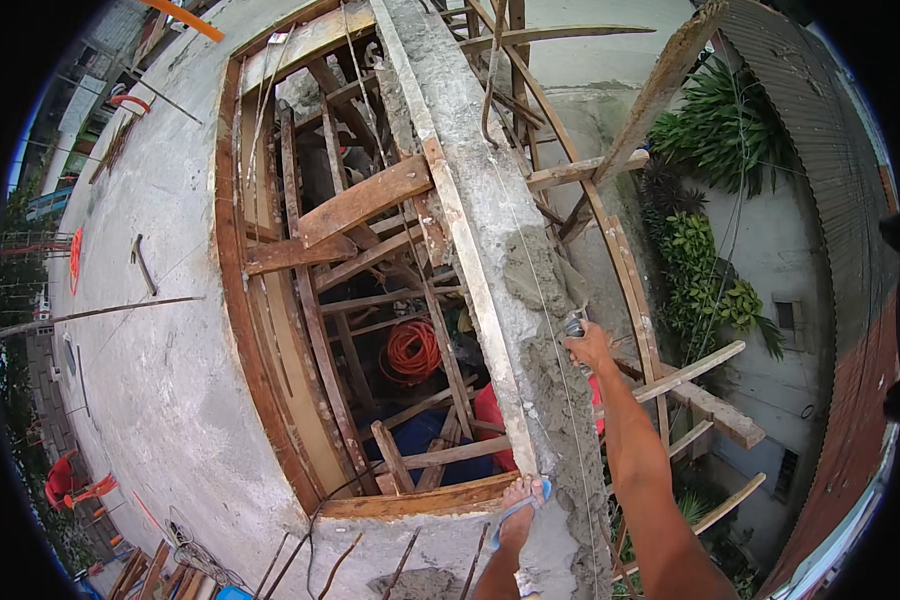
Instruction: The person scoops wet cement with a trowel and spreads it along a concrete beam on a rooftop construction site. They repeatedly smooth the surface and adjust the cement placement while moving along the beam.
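My right hand (pixel 590 345) grips the handle of a trowel (pixel 573 285), whose blade rests at the right side of wet grey mortar (pixel 535 275) spread along the top of a narrow concrete ledge (pixel 455 120). A thin taut string runs lengthwise over the ledge. A pale timber strip (pixel 470 280) lines its left edge. My bare foot in a light-blue flip-flop (pixel 520 500) stands at the lower end of that strip. My left hand is not in view.
Left lies a timber-braced opening (pixel 265 450) with an orange coiled hose (pixel 415 355) below. The concrete slab (pixel 140 370) has protruding rebar (pixel 400 565). A worker in red (pixel 65 480) is at far left. Timber scaffolding (pixel 650 360) hangs over a drop at right, near plants (pixel 720 130).
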Demonstrator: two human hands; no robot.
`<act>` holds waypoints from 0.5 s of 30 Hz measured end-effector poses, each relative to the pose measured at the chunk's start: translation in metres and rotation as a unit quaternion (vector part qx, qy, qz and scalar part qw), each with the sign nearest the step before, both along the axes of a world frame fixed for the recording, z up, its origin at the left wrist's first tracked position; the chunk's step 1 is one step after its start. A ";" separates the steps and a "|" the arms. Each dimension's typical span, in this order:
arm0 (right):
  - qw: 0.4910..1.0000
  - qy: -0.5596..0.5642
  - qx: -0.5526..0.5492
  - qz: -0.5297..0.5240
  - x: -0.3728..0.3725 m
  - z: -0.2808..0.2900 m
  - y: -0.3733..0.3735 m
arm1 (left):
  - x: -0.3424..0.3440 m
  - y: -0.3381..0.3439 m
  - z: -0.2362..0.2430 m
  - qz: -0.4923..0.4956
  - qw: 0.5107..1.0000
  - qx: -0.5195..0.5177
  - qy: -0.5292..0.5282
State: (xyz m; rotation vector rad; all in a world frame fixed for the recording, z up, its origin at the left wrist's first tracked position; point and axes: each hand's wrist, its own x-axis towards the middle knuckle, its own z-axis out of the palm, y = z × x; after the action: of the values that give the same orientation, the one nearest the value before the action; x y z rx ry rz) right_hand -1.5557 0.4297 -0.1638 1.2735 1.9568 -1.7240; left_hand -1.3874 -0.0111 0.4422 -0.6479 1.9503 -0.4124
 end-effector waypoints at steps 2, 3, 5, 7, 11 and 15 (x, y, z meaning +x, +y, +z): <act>0.979 -0.055 0.167 0.104 0.034 0.011 -0.019 | 0.002 0.005 0.006 0.013 1.000 -0.008 -0.012; 0.953 -0.058 0.255 0.151 0.053 0.024 -0.028 | 0.003 0.006 0.010 0.017 1.000 -0.009 -0.014; 0.905 -0.112 0.341 0.227 0.076 0.054 -0.039 | 0.010 0.006 0.019 0.032 0.999 -0.013 -0.020; 0.872 -0.192 0.354 0.279 0.088 0.089 -0.042 | 0.019 0.003 0.028 0.037 0.999 0.001 -0.017; 0.835 -0.213 0.421 0.283 0.052 0.131 -0.035 | 0.031 -0.006 0.038 0.013 0.998 0.049 0.037; 0.796 -0.230 0.440 0.346 -0.003 0.132 -0.032 | 0.043 -0.014 0.037 -0.011 0.993 0.093 0.070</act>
State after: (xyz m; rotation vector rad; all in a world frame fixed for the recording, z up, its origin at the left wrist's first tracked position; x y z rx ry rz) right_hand -1.5586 0.3981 -0.0320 0.8221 2.4798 -0.0906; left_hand -1.3448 -0.0252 0.4793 -0.5470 2.1002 -0.1994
